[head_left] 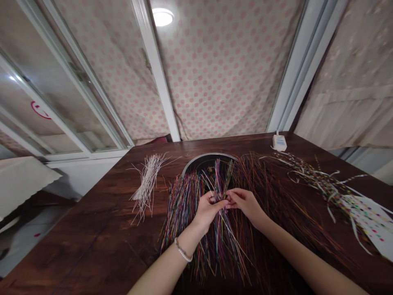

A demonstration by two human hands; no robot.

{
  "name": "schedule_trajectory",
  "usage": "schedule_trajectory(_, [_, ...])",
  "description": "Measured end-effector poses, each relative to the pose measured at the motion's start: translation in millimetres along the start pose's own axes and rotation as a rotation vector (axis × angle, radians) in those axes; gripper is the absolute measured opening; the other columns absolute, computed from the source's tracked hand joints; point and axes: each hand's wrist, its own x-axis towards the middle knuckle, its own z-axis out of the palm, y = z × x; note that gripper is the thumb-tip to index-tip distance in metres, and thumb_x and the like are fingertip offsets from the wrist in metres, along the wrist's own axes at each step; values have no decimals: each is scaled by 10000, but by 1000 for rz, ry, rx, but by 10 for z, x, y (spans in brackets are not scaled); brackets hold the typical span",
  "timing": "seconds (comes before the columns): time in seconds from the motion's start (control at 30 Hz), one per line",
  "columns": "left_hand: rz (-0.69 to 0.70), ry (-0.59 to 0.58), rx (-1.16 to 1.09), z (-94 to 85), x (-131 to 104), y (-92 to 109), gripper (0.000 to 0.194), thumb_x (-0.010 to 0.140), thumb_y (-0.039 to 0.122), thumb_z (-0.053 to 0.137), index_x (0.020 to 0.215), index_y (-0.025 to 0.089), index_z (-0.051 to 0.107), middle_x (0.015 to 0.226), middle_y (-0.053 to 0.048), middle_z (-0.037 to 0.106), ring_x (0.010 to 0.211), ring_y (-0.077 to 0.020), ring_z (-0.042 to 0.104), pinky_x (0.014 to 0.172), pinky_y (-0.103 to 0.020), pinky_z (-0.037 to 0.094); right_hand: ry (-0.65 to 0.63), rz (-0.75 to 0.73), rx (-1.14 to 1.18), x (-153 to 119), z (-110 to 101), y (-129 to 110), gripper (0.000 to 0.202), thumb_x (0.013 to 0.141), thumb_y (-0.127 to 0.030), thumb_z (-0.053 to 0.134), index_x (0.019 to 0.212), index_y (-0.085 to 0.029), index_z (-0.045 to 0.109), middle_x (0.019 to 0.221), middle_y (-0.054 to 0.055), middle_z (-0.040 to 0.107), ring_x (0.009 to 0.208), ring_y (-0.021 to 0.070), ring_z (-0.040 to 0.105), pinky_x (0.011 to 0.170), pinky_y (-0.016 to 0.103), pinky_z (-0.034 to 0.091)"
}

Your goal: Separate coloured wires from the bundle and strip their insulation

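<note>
Through the head camera I have both hands near the middle of the dark wooden desk [101, 205]. My left hand [208, 207] is mostly closed, thumb and fingers pinched around a small bundle of thin coloured strands [217, 180]; the strands fan out past the fingers toward 12 o'clock and trail back toward 5 and 6 o'clock. My right hand [244, 203] meets it from the 3 o'clock side, fingers curled and tips drawn close together at the bundle; I cannot tell whether they grip any strand. A beaded bracelet [183, 250] circles my left wrist. Taking the hands as the centre of the dial, a dense multicoloured pile [181, 205] lies at 9 o'clock, just beside the left hand, running down toward 7. At 12, beyond the fingertips, I see the pale rim of a round dark plate [196, 157], partly covered by strands. Reddish-brown strands [270, 192] spread from 1 around to 4 o'clock, past the right hand. A loose white bunch [149, 178] rests on its own at 10. Toward 2 and 3, well apart, lie spotted strands with white ribbons [310, 174], reaching a white sheet with coloured dots [368, 221]. A small white box [279, 142] stands at 1 o'clock by the far edge, and a pink-dotted curtain [215, 82] hangs beyond at 12.
</note>
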Motion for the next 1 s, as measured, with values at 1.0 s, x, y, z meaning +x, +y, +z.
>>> schedule_trajectory(1.0, [14,120,-91,5,27,22,348,539,198,748,783,141,507,700,-3,589,618,-107,580,612,-244,481,-74,26,-33,-68,-17,5,289,621,-299,694,814,-171,521,641,-6,634,575,135,616,547,270,513])
